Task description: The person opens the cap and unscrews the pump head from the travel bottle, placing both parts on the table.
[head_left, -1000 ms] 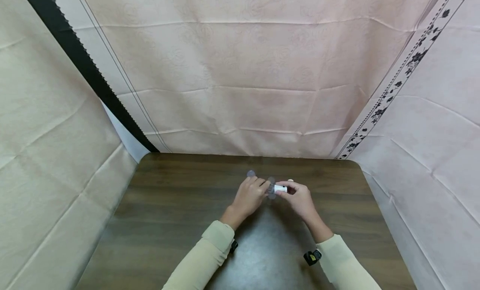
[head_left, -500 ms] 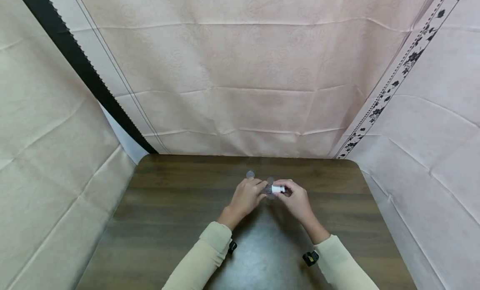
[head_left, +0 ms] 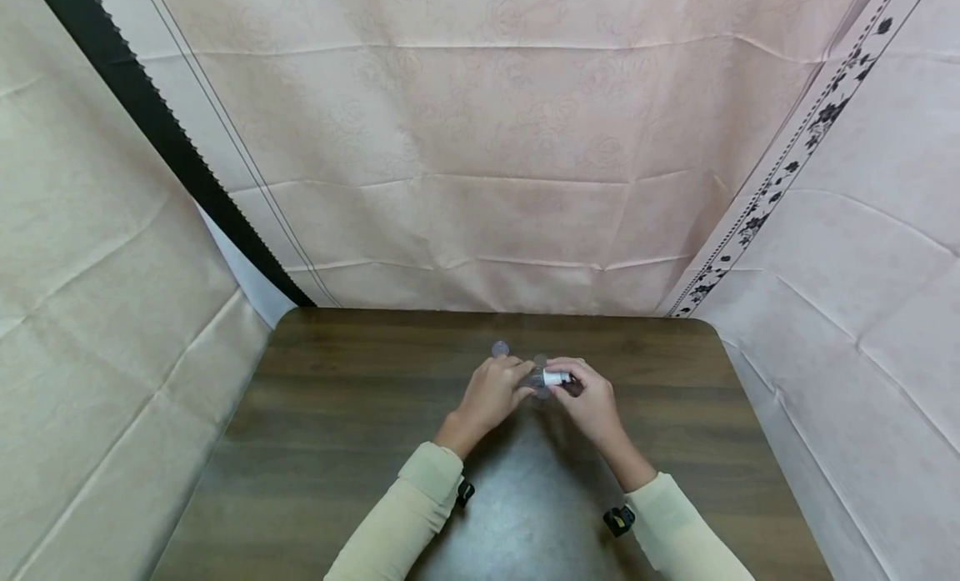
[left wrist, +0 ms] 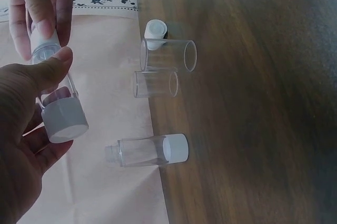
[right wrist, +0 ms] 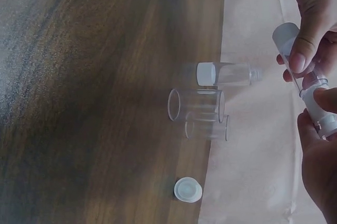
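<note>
My left hand [head_left: 493, 395] grips a clear bottle [right wrist: 295, 71] round its body, its white base [left wrist: 64, 121] pointing away from my right hand. At the bottle's other end, the thumb and fingers of my right hand [head_left: 596, 404] pinch a white pump top [right wrist: 317, 109], which sits at the neck. Whether its thread is engaged cannot be told. A second clear bottle [left wrist: 141, 151] with a white base stands on the table beyond the hands, its neck bare. Near it are two clear open-ended cylinders, a larger one [right wrist: 196, 105] and a smaller one [right wrist: 207, 127].
Another white pump top [left wrist: 156, 33] stands on the brown wooden table [head_left: 360, 398], near the cylinders and on the right hand's side. Pale cloth [head_left: 465, 147] hangs behind the table's far edge, with more cloth at both sides.
Both hands and the bottle have shifted very slightly left in the head view, which itself moved a little. The white top has tilted slightly between my right fingers; both grips stay.
</note>
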Available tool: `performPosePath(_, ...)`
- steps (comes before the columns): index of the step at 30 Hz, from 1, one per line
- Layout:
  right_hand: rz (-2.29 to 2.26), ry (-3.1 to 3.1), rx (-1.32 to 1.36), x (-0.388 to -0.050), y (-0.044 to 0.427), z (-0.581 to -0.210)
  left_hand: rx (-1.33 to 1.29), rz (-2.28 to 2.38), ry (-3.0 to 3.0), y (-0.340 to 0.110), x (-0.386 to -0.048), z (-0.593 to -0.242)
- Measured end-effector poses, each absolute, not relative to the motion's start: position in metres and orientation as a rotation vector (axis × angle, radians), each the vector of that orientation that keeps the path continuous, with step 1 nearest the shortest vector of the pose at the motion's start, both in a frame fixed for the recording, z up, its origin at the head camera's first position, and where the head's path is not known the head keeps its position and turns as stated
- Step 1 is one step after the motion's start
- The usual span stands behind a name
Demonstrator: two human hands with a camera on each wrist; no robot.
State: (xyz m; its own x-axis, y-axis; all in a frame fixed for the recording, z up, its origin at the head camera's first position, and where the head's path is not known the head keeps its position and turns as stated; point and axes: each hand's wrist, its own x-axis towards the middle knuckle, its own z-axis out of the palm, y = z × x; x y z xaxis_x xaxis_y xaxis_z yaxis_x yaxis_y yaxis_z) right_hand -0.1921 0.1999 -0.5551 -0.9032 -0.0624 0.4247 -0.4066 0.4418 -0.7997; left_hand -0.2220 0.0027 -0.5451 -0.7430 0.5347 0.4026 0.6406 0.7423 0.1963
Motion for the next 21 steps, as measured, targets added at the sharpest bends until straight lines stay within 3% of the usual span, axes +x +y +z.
performPosePath(8, 1.55, -2.349, 0.421, -0.176, 0.192, -0.525, -0.895, -0.444, -2.622, 0.003, -0.22, -0.544)
performPosePath(15, 1.603, -2.375, 0.349, -0.192, 0.204, -0.552, -0.894, -0.394, -2.578, 0.003, -0.22, -0.544)
performPosePath(21, 1.679, -2.467, 0.186, -0.196, 0.21, -0.549, -0.893, -0.343, -2.529, 0.003, -0.218, -0.544)
